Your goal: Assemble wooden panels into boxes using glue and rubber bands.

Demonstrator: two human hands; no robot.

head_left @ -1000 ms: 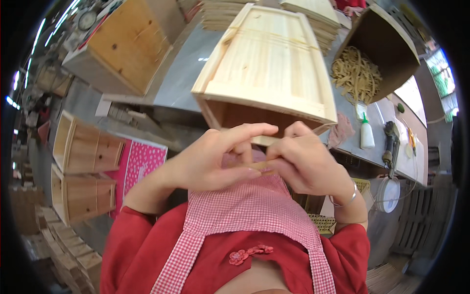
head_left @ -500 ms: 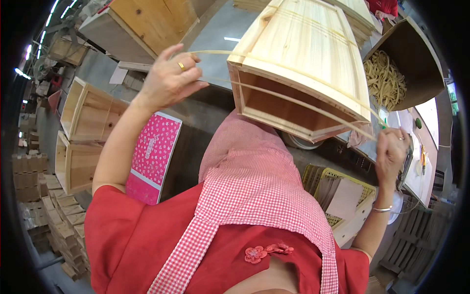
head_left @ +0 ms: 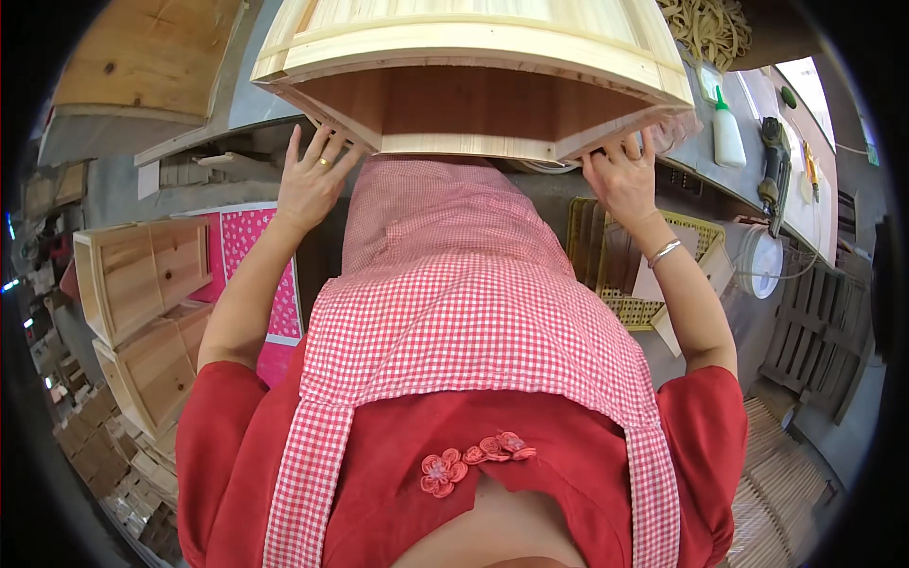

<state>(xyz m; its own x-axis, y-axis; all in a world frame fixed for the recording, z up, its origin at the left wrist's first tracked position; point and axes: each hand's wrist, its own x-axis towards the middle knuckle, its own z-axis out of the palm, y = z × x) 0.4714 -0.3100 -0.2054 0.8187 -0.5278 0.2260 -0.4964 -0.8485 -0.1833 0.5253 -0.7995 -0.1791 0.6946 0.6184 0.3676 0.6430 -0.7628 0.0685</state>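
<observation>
A pale wooden box (head_left: 492, 36) lies in front of me, with its open end and reddish-brown inside facing my body. Across its upper panel, close to the open end, runs a thin tan elastic band (head_left: 454, 18). My left hand (head_left: 317, 185) grips the box's lower left edge, its fingers partly spread against the wood. At the lower right edge, my right hand (head_left: 623, 185) has its fingers bent around the wood. Some fingertips of both hands are hidden by the box.
Tan elastic bands (head_left: 705, 33) lie heaped at upper right. A white glue bottle (head_left: 727, 137) and a dark power tool (head_left: 774, 166) rest on the right-hand bench. Wooden boxes (head_left: 151, 275) stand at left beside a pink patterned panel (head_left: 260, 265). A yellow basket (head_left: 696, 232) sits below the bench.
Both hands have let go of the stretched elastic band, which now lies around the box. They have come down and inward to the box's lower edges. The box appears nearer and squarer to me.
</observation>
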